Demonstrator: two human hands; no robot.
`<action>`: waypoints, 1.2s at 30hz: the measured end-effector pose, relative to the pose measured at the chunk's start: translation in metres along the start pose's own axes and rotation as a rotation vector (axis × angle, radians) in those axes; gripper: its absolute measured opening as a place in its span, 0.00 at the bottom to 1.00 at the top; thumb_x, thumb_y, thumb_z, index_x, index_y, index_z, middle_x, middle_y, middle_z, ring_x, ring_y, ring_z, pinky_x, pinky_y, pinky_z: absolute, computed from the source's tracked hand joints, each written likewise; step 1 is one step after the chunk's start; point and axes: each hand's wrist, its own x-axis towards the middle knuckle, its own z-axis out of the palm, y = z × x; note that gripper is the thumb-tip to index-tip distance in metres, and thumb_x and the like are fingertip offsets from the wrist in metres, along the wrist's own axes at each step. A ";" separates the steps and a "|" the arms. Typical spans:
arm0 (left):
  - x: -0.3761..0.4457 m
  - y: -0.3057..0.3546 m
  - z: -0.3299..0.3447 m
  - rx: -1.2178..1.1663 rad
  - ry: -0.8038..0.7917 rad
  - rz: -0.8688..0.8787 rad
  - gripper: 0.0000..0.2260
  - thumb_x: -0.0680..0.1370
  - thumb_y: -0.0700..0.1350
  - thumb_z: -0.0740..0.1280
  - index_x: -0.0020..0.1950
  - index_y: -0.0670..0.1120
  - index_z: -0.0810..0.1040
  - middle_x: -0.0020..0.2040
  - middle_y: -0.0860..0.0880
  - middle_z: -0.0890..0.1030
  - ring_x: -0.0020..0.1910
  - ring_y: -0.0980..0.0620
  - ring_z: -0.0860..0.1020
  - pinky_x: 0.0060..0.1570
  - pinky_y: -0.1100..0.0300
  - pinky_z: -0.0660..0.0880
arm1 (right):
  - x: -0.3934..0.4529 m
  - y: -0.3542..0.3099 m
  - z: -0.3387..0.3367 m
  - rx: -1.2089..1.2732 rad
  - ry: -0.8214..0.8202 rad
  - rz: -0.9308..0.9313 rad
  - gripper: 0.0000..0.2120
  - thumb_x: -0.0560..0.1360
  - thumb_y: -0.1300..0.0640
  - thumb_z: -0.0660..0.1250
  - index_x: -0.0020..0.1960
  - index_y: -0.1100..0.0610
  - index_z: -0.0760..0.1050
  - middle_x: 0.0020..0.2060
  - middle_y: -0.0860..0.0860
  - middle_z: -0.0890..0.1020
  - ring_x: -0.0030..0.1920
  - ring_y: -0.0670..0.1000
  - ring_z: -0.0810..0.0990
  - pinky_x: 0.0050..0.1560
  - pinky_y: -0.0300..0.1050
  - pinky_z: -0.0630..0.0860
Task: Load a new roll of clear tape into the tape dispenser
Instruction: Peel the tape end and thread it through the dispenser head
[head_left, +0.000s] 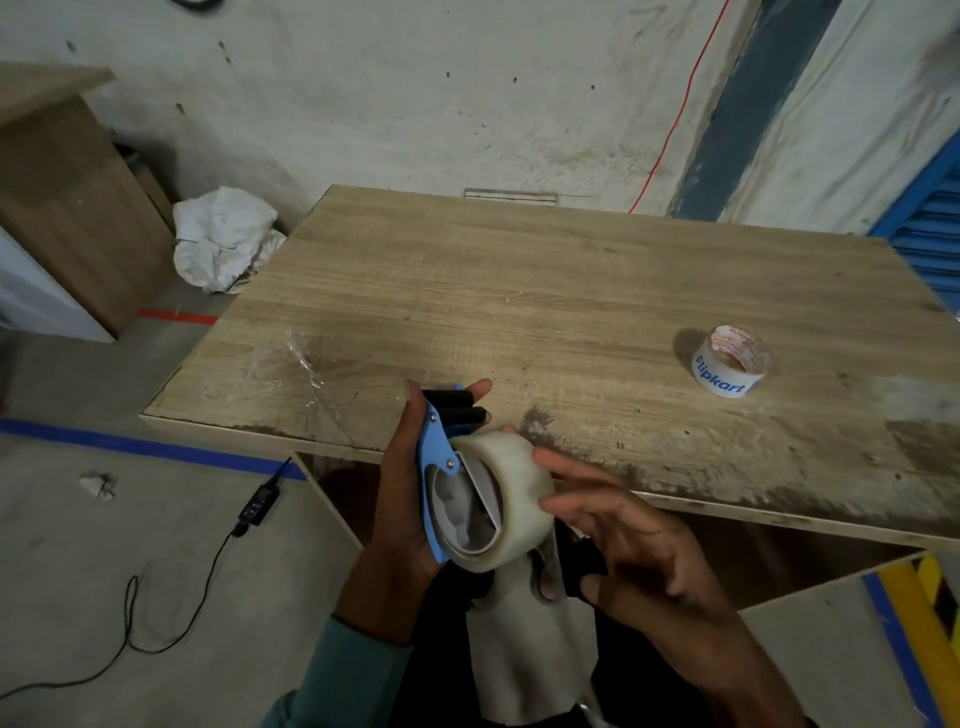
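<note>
My left hand (402, 499) grips a blue tape dispenser (434, 441) just in front of the table's near edge, its black rollers (460, 408) pointing away from me. A roll of clear tape (511, 501) sits on the dispenser's hub. My right hand (623, 530) is beside the roll with fingers spread, the fingertips touching its right side. A second roll, white with blue "Flipkart" print (730, 361), lies flat on the wooden table (571, 291) at the right.
A crumpled piece of clear film (306, 364) lies on the table's left part. A white sack (223, 236) and a wooden cabinet (67, 197) stand at the left. A black cable with an adapter (257, 506) runs over the floor.
</note>
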 end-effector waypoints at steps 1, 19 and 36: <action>0.001 -0.001 0.000 -0.023 0.012 -0.007 0.38 0.74 0.69 0.71 0.73 0.42 0.78 0.51 0.45 0.83 0.49 0.45 0.83 0.55 0.45 0.80 | -0.001 -0.001 -0.002 -0.074 -0.037 0.020 0.28 0.75 0.79 0.65 0.73 0.65 0.75 0.84 0.59 0.65 0.85 0.61 0.60 0.82 0.59 0.63; -0.007 0.004 -0.001 0.029 0.144 0.016 0.36 0.72 0.66 0.75 0.72 0.44 0.80 0.60 0.40 0.85 0.62 0.43 0.84 0.60 0.42 0.81 | 0.021 -0.053 -0.010 -0.512 0.155 0.039 0.27 0.68 0.52 0.85 0.67 0.48 0.85 0.57 0.44 0.87 0.56 0.46 0.88 0.55 0.37 0.82; -0.011 0.012 0.007 0.418 0.006 -0.103 0.22 0.71 0.56 0.76 0.62 0.50 0.87 0.55 0.40 0.87 0.49 0.43 0.86 0.44 0.55 0.83 | 0.035 -0.058 -0.062 -0.562 0.093 0.035 0.07 0.71 0.63 0.79 0.49 0.60 0.91 0.44 0.49 0.92 0.45 0.50 0.90 0.49 0.41 0.85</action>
